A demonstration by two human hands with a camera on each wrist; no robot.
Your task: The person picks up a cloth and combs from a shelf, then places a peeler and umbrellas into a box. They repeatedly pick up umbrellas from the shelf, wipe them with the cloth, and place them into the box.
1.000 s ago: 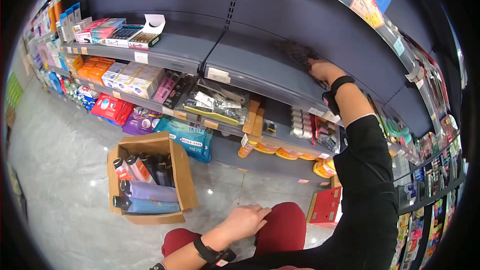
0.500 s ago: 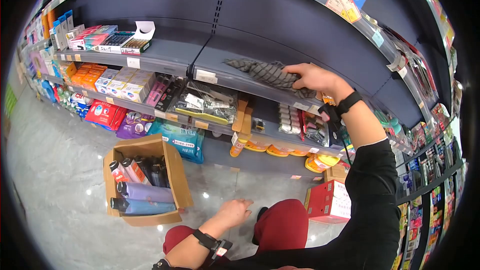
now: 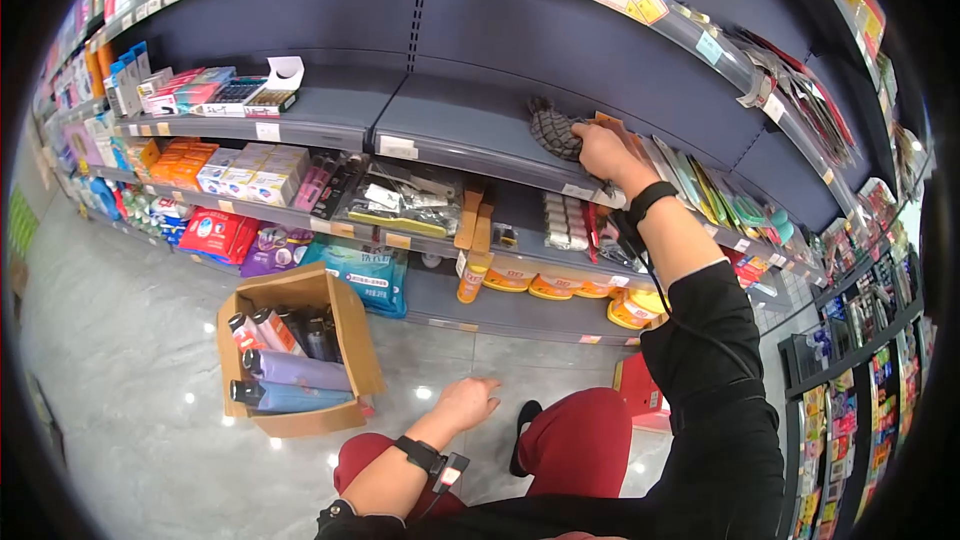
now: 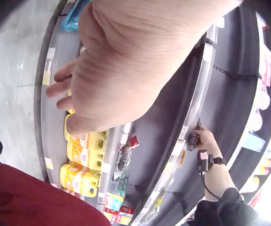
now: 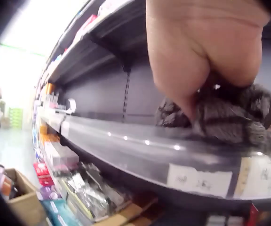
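A: Far left?
B: Cardboard box (image 3: 360,345) on the floor (image 3: 130,340), bottles (image 3: 300,370) inside.
A: Next?
B: Left hand (image 3: 465,405), over the floor, fingers apart, loosely extended, holding nothing.
A: Then?
B: Dark checked cloth (image 3: 553,130), bunched at the shelf's (image 3: 460,125) front edge, above price labels (image 5: 199,179).
A: Right hand (image 3: 612,155)?
B: Clamped on the cloth. Flat packets (image 3: 705,188) just beyond, further right.

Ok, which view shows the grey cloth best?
The right wrist view: the cloth looks largest there, folds visible below the right hand. The head view shows it smaller, partly covered; the left wrist view, a tiny dark bunch.
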